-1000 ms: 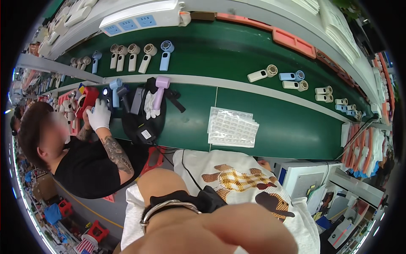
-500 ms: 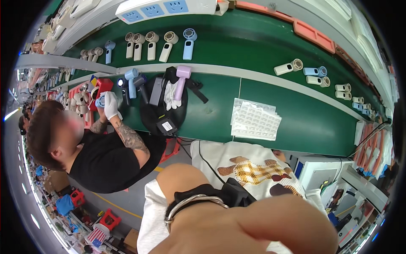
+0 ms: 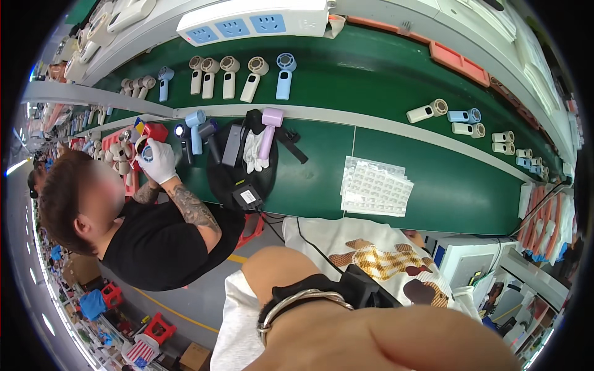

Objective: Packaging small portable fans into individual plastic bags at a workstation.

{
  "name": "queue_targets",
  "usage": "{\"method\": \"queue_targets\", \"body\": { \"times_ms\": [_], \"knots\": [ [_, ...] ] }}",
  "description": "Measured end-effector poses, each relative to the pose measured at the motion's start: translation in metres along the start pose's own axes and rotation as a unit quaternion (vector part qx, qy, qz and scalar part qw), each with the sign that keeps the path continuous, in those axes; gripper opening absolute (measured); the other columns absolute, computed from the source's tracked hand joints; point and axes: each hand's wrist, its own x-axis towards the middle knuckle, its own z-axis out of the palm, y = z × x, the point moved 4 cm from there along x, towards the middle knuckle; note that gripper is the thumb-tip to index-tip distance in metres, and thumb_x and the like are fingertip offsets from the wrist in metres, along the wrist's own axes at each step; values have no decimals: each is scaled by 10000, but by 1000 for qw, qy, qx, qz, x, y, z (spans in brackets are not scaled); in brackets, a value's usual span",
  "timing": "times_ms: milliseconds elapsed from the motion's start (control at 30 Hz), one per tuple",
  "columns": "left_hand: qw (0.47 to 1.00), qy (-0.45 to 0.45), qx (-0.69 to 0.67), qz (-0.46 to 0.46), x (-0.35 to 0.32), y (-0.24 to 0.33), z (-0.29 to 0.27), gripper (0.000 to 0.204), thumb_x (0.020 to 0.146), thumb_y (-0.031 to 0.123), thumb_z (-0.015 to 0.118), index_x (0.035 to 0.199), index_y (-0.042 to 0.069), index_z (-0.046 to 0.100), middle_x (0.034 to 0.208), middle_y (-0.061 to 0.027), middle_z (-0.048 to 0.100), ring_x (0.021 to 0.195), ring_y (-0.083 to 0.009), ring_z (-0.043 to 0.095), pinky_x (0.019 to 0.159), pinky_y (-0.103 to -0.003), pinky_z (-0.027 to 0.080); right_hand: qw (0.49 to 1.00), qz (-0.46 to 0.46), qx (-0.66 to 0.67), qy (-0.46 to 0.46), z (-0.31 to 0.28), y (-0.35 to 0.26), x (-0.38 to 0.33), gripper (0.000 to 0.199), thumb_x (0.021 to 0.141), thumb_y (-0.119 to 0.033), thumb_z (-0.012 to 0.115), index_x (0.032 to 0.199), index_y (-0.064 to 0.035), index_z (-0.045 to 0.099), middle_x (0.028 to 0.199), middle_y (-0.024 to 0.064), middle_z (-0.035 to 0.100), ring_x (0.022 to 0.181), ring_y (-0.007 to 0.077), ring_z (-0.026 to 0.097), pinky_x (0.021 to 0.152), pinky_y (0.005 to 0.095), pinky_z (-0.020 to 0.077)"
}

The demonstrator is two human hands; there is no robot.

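Note:
My left hand (image 3: 396, 337) is raised very close in front of the view, large and blurred, with its fingers out of sight. A silver twisted bracelet (image 3: 304, 301) and a black band (image 3: 291, 289) circle its wrist. A small patch of skin beside my printed white shirt (image 3: 383, 260), at the table's near edge, looks like part of my right hand (image 3: 413, 237); its fingers cannot be made out. Nearest on the green table (image 3: 309, 191) lies a stack of clear plastic trays (image 3: 376, 190). Neither hand visibly holds anything.
At left a person (image 3: 154, 247) in white gloves handles a handheld fan with a blue round head (image 3: 147, 153). A black bag (image 3: 226, 179) carries white gloves (image 3: 254, 151) and a purple handheld fan (image 3: 269, 133). More fans (image 3: 229, 77) line the shelf under a power strip (image 3: 257, 23).
The view has tilted slightly, so the table sits lower in it. My left hand and wrist have shifted right and down. The person's gloved hands have turned the blue-headed fan.

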Motion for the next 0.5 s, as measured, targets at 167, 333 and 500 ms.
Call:
{"method": "queue_targets", "body": {
  "times_ms": [167, 333, 500],
  "knots": [
    [999, -10, 37, -8, 0, 3, 8, 324, 805, 169, 659, 1094, 126, 518, 1002, -59, 545, 908, -205, 518, 796, -378, 385, 998, 53, 22, -28, -13, -64, -29, 222, 806, -202, 595, 923, -36, 684, 874, 158, 691, 837, 245, 667, 741, 348, 498],
    [999, -10, 34, 35, 12, -5, 1, 321, 811, 164, 646, 1101, 120, 516, 1007, -67, 548, 913, -212, 521, 804, -387, 388, 999, -6, 43, -15, -6, 15, 8, 227, 808, -209, 594, 919, -31, 682, 872, 155, 692, 839, 249, 668, 737, 352, 503],
    [997, -10, 52, 59, 15, -6, 13, 319, 817, 159, 634, 1109, 114, 514, 1013, -76, 552, 918, -219, 524, 811, -395, 390, 997, -13, 70, -2, -15, 15, 9, 222, 802, -194, 607, 919, -22, 682, 872, 153, 693, 852, 249, 667, 754, 350, 500]
  ]
}}
